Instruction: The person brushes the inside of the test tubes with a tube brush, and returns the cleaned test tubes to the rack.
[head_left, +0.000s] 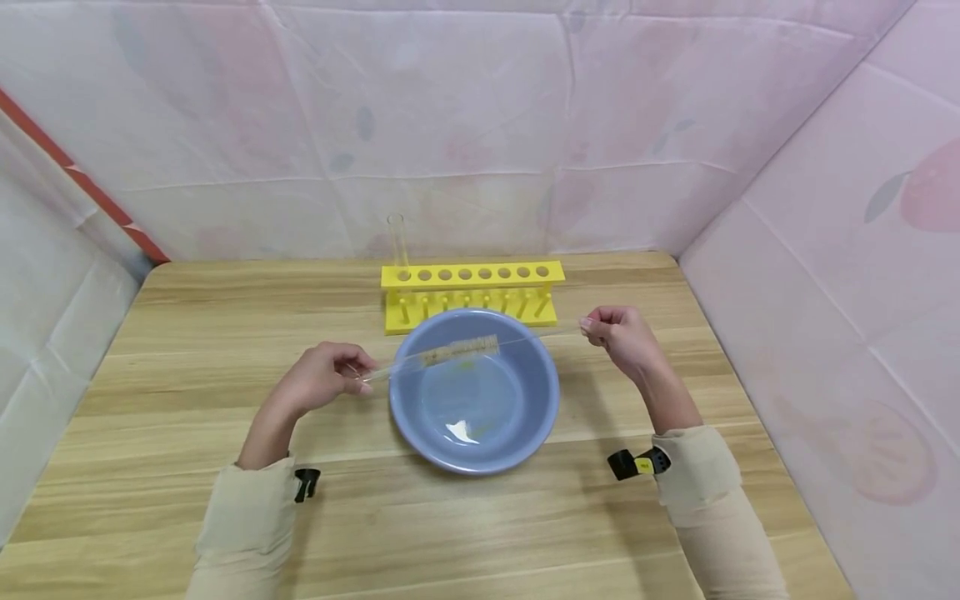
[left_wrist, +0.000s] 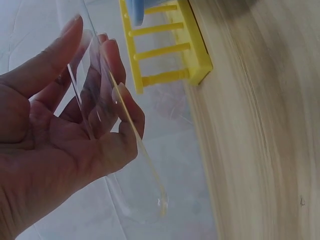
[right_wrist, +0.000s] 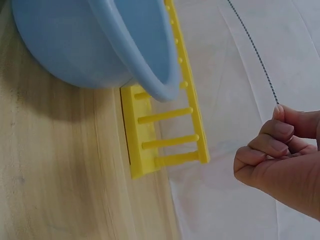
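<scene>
My left hand (head_left: 326,375) grips a clear glass test tube (left_wrist: 136,185) near its rounded end, fingers and thumb curled about the glass. A yellowish streak runs along the tube's side in the left wrist view. Over the basin, the tan bristles of a test tube brush (head_left: 459,350) lie in line with the tube and overlap its far part. Between thumb and fingers, my right hand (head_left: 622,337) pinches the brush's thin twisted wire handle (right_wrist: 257,55). Tube and brush slope slightly up toward the right. Below them stands a blue basin (head_left: 405,425) with some water in it.
Behind the basin, a yellow test tube rack (head_left: 472,275) stands near the table's back edge. Another clear test tube (head_left: 399,237) is upright in its leftmost hole. Patterned cloth walls (head_left: 450,100) enclose the wooden table (head_left: 480,533) at the back and sides.
</scene>
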